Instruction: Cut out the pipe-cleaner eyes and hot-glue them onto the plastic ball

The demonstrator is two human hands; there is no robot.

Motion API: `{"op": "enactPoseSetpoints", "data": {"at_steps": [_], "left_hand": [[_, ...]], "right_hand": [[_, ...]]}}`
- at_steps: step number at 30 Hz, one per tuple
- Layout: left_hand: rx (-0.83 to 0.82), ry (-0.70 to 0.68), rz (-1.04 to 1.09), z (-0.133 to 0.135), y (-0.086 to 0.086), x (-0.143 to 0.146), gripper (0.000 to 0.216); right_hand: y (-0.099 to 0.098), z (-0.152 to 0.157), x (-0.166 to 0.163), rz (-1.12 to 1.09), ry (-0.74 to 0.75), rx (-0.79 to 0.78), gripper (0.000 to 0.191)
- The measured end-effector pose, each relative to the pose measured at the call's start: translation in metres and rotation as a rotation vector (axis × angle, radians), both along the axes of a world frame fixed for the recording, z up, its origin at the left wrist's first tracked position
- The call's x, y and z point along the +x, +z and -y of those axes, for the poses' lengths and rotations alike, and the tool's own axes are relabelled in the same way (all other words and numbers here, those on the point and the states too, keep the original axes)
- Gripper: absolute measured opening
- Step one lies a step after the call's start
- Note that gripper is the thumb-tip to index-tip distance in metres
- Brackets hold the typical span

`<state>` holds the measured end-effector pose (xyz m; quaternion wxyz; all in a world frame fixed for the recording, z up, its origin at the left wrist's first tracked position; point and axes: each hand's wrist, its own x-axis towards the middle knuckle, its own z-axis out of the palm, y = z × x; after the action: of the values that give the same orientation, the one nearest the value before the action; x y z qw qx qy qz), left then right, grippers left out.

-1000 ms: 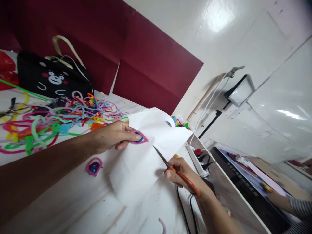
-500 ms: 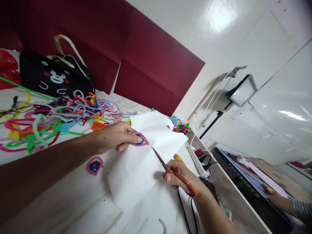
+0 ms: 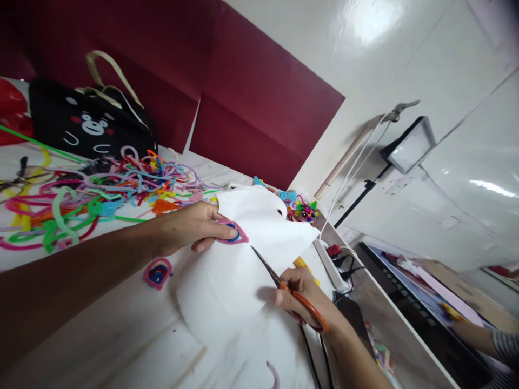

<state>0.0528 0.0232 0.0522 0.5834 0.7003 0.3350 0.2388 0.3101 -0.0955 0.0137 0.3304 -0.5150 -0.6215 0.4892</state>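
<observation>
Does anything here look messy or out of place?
The maroon backdrop has a pale gap right of the black bag, as though its panels don't meet. The fuzzy strips lie tangled in a heap.

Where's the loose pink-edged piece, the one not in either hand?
In the head view, the loose pink-edged piece lies left of centre on the white tabletop, just below the left forearm and left of the white paper.
</observation>
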Motion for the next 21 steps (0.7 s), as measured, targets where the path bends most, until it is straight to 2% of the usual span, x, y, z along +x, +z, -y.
{"op": "enactPoseSetpoints", "data": {"at_steps": [11,21], "left_hand": [[-0.039,-0.046,-0.008,0.002,0.0,0.001,0.037],[-0.077,-0.07,0.027,0.001,-0.003,0.002,0.038]], "right_hand": [[-0.012,0.003,-0.001,-0.028,-0.02,0.035,0.059],[-0.009,0.003,-0.003,0.047,-0.013,0.076,0.065]]}}
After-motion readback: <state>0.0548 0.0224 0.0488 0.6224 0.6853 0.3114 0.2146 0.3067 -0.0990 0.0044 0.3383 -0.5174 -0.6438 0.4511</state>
